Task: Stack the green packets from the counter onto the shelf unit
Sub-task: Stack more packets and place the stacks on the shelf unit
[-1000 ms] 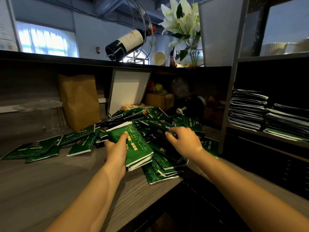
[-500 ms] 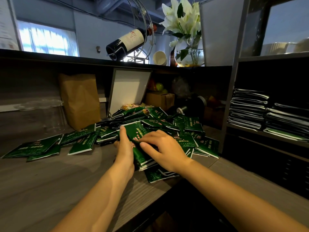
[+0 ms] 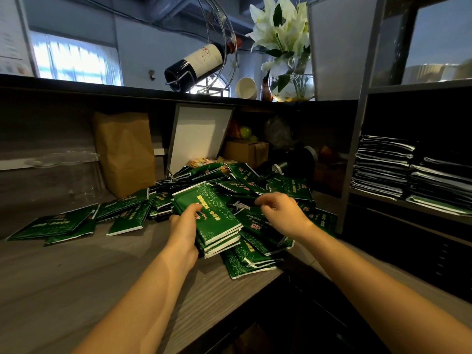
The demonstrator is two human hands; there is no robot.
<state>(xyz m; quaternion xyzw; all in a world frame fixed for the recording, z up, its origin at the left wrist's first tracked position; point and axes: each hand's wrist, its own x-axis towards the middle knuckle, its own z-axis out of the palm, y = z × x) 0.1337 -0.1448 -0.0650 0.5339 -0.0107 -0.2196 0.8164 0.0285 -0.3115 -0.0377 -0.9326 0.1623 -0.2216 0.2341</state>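
Loose green packets [image 3: 76, 222] are spread over the counter [image 3: 63, 277] at 9 o'clock. A small stack [image 3: 217, 223] is gripped by the left hand [image 3: 182, 228]. A large heap [image 3: 255, 182] remains at 12. The right hand [image 3: 283, 213] is curled above it; whether anything is held cannot be told. Shelved stacks [image 3: 383, 167] are seen in the shelf unit [image 3: 357, 149] at 3 o'clock. Much is judged outstanding.

packets [image 3: 245, 190]: green, heaped on counter [image 3: 63, 272] | shelf unit [image 3: 383, 167]: flat stacks

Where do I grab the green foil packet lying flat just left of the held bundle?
Pinch the green foil packet by its white near edge, coming from the front: it lies flat on the grey wooden counter, that edge free, facing you.
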